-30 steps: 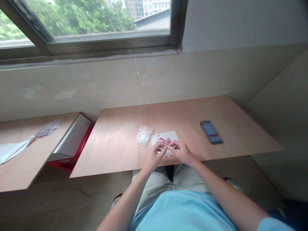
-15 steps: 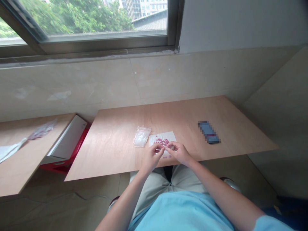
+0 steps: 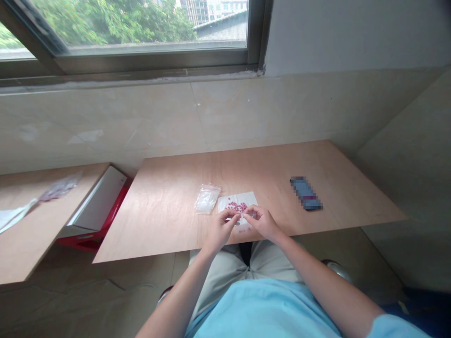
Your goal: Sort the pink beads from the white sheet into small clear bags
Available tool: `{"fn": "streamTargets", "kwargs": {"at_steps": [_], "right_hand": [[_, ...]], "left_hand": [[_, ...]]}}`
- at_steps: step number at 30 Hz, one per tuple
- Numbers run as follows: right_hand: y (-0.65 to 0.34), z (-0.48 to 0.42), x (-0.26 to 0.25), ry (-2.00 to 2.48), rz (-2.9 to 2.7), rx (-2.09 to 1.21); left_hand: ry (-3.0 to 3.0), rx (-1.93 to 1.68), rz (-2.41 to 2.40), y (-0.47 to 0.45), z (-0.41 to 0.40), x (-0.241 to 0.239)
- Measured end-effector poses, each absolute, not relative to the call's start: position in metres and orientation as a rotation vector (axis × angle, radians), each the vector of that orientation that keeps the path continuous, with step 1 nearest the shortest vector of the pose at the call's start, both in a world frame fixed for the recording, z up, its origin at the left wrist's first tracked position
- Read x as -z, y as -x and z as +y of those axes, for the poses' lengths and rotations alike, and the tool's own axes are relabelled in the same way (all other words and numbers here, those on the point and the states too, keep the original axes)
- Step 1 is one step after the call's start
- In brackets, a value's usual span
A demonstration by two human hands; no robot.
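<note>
Many small pink-red beads (image 3: 237,206) lie in a loose heap on a white sheet of paper (image 3: 249,197) near the table's front edge. Over the left side of the paper, my left hand (image 3: 224,225) is closed in a pinch. My right hand (image 3: 262,222) pinches too, at the paper's right side, its fingertips a little apart from the left ones. Whatever sits between the fingertips is too small to make out. Left of the paper lies a clear zip bag (image 3: 207,199) with something whitish in it.
A pixelated phone-like object (image 3: 306,193) lies on the wooden table (image 3: 169,188), to the right. Across a gap at left, another table (image 3: 21,249) holds a plastic bag (image 3: 60,188) and white paper (image 3: 16,217). A red crate (image 3: 112,218) with a white box (image 3: 97,202) stands between them.
My left hand has drawn slightly left, so the gap between the two hands' fingertips is a little wider. The right hand has barely moved. The view has shifted slightly.
</note>
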State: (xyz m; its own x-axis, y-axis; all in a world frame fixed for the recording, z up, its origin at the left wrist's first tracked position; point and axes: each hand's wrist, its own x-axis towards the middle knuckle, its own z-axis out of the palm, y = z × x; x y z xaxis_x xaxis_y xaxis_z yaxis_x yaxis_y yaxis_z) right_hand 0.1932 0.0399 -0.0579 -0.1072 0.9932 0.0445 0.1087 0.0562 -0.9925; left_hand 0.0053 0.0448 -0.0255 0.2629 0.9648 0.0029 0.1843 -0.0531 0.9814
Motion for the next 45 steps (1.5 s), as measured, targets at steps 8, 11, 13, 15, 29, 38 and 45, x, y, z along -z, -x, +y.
{"fn": "streamTargets", "kwargs": {"at_steps": [8,11,13,15,29,38,45], "right_hand": [[-0.193,0.038,0.053,1.218,-1.388,-1.246],[-0.196,0.041,0.054,1.2,-1.354,-1.276],[-0.199,0.045,0.056,1.195,-1.312,-1.31],[-0.202,0.048,0.057,1.193,-1.295,-1.325],[-0.2,0.043,0.054,1.059,-1.318,-1.631],[-0.247,0.09,0.071,1.336,-1.252,-1.22],[-0.333,0.183,0.068,1.785,-1.359,-0.722]], "left_hand": [[-1.494,-0.935,1.15,-0.01,0.04,0.019],[-1.449,-0.942,1.097,-0.01,0.041,0.019],[-1.398,-0.976,1.083,-0.009,0.043,0.019],[-1.359,-1.005,1.078,-0.008,0.044,0.019],[-1.242,-1.028,1.111,-0.007,0.041,0.019],[-1.354,-0.939,1.205,-0.007,0.038,0.026],[-1.65,-0.928,1.267,-0.001,0.039,0.025]]}}
